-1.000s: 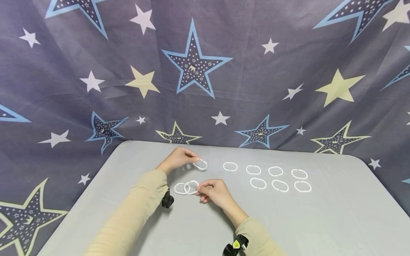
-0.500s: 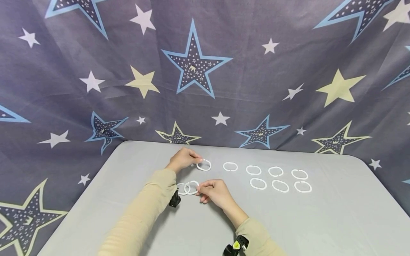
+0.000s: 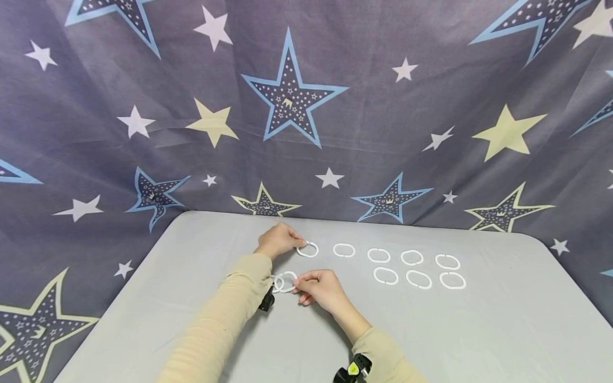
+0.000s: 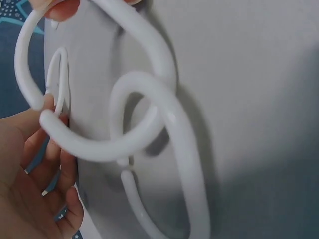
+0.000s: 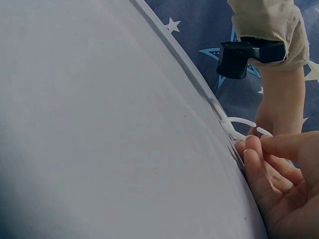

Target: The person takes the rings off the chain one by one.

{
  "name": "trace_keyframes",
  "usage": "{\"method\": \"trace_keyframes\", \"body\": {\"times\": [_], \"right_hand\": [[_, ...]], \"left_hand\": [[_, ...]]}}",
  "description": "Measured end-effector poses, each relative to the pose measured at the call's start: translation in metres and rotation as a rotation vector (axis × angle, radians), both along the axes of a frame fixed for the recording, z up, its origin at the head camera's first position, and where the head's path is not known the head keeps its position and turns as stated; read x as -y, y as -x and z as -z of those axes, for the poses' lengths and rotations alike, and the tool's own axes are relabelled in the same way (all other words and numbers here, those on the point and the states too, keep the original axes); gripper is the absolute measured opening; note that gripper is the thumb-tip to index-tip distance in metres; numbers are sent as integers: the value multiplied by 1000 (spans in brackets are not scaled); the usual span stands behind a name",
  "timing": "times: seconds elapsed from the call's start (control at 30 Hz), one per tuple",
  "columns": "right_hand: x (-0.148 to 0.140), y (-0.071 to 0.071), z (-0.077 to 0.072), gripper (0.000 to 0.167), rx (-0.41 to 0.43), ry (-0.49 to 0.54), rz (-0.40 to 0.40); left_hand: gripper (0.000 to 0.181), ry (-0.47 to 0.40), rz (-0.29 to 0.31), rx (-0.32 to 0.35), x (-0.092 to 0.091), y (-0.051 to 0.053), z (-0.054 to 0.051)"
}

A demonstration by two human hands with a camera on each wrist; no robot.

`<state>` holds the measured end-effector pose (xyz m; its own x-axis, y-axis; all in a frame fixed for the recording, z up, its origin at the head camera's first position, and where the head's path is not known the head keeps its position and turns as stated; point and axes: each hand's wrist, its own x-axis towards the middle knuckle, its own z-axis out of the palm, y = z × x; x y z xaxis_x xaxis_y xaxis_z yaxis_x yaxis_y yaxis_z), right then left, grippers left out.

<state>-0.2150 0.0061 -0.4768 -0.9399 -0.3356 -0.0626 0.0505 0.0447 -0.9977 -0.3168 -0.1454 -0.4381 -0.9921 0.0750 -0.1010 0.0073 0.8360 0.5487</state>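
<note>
My left hand [image 3: 281, 239] pinches the left end of a white oval split link [image 3: 311, 255], which looks low over or on the table. In the left wrist view that hand [image 4: 40, 184] has its thumb and finger at the link [image 4: 63, 74]. My right hand [image 3: 322, 287] pinches the right side of another white link [image 3: 289, 290], tilted up from the table. Through it passes a second link [image 4: 189, 144], partly hidden by the left sleeve in the head view. The gap in the pinched link [image 4: 94, 149] shows in the left wrist view.
Several loose white links lie in two rows to the right, among them a back-row link [image 3: 344, 256] and a front-row link [image 3: 385, 282]. The grey table [image 3: 431, 330] ends at a star-patterned cloth [image 3: 335, 159] behind.
My left hand has moved right with its link, which now sits flatter and nearer the back row. The left sleeve covers more of the joined links. My right hand stays in place.
</note>
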Motion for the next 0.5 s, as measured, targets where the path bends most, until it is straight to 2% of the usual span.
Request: {"method": "trace_keyframes", "body": {"times": [0.5], "right_hand": [[0, 2, 3, 23, 1, 1, -10]], "left_hand": [[17, 25, -16, -8, -9, -4, -2]]}}
